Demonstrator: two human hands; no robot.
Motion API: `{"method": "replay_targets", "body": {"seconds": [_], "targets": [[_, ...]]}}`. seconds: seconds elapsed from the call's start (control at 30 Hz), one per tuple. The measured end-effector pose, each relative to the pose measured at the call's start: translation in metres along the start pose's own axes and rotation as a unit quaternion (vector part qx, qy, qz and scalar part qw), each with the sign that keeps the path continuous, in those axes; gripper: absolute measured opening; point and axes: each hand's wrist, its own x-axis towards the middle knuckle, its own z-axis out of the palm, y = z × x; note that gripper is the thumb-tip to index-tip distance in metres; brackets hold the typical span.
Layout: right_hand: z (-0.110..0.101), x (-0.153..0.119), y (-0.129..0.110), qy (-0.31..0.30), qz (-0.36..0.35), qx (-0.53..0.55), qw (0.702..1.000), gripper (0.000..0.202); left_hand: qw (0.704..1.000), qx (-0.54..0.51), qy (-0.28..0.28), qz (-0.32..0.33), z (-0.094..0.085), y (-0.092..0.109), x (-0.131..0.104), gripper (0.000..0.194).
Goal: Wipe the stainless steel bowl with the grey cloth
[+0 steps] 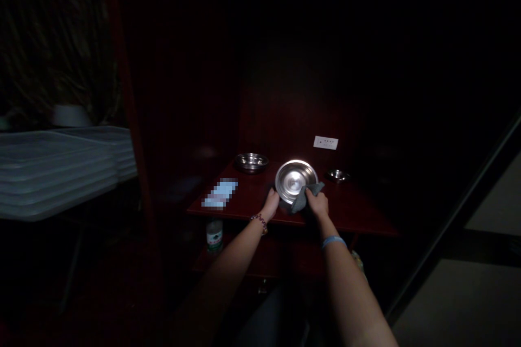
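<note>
A shiny metal bowl [293, 176] is tilted toward me above the front edge of a dark red shelf [252, 192]. My left hand [270, 205] grips its lower left rim, with a beaded bracelet on the wrist. At the lower right rim, my right hand [318, 201] is closed on a grey cloth [300, 200] that lies against the bowl. A blue band circles the right wrist. Behind to the left, more metal bowls [251, 161] sit on the shelf, apparently stacked. A smaller metal dish [337, 175] stands to the right.
A white power socket [325, 142] is on the back panel. A blurred-out pale rectangle [220, 193] lies on the shelf's left side. Below stands a bottle with a green label [214, 236]. Stacked translucent plastic trays [57, 173] are at far left, beyond a dark red upright panel [126, 92].
</note>
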Motion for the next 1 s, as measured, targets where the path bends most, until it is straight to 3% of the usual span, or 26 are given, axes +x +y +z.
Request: {"method": "replay_targets", "body": {"seconds": [1.0], "targets": [[-0.0016,-0.0036,-0.0030,-0.007,-0.004,-0.005,1.000,0.060,1.000,0.007,0.006,0.007,-0.0040,-0.0080,0.0052,0.038]]}}
